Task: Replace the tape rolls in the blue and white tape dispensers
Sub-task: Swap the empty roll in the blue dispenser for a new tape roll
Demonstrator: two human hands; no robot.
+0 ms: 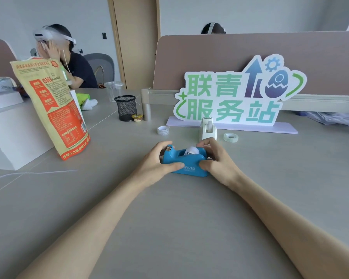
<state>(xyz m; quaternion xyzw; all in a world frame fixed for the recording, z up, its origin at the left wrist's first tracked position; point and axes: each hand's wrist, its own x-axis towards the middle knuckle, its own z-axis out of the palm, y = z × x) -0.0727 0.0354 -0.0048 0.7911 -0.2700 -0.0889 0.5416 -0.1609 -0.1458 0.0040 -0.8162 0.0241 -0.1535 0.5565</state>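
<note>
Both hands are closed on the blue tape dispenser point(184, 163), which sits on the surface point(169, 228) directly between them. The left hand point(159, 164) wraps the cutter end, thumb laid along the near side; the right hand point(214, 160) clasps the rounded back, fingers curled over the top by the roll in the dispenser point(191, 151). The step in hand looks like the blue dispenser's roll change: either lifting the white roll out of its cradle or seating it. Which of the two I cannot tell, since the fingers cover the hub.

The next move calls for steadying the body with the left hand while the right works the roll and its core vertically in the slot, without tipping the base.

The dispenser is bright blue, low and long, with a metal cutter at the end under the left hand and pale lettering on its near face. The roll in it shows as a white hump above the body.

Just beyond the right hand stands the white tape dispenser point(208, 129), upright and untouched. A clear tape roll point(231, 137) lies flat a little past it on the right-hand side; another tape roll point(163, 130) lies beyond the left hand, well apart from both hands.
</note>
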